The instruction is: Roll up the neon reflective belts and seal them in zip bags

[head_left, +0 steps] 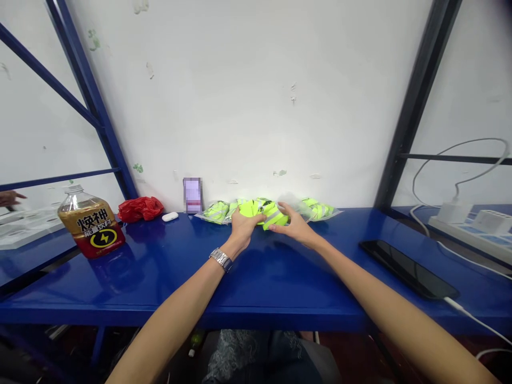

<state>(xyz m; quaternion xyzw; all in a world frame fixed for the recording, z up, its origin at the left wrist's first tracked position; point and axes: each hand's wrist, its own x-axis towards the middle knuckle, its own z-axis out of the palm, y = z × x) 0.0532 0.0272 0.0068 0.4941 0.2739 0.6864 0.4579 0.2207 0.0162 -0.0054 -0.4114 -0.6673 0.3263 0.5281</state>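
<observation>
Above the back half of the blue table (280,277), a folded neon-yellow hi-vis vest (276,217) with silver reflective strips is between my hands. My left hand (243,226), with a metal watch on the wrist, closes its thumb and fingers round the left side of the bundle. At the right end, my right hand (298,228) grips the cloth between thumb and fingers. Behind the hands lie similar yellow bundles in clear plastic bags, one bag (216,212) at the left and another bag (319,209) at the right. My hands partly hide what lies between them.
On the left stand a drink bottle (93,224), a red plastic bag (141,208) and a small white case (170,216). A phone (192,195) leans on the wall. At right lie a black phone (408,268) on a cable and a power strip (480,229). Another person's hand (11,198) shows far left.
</observation>
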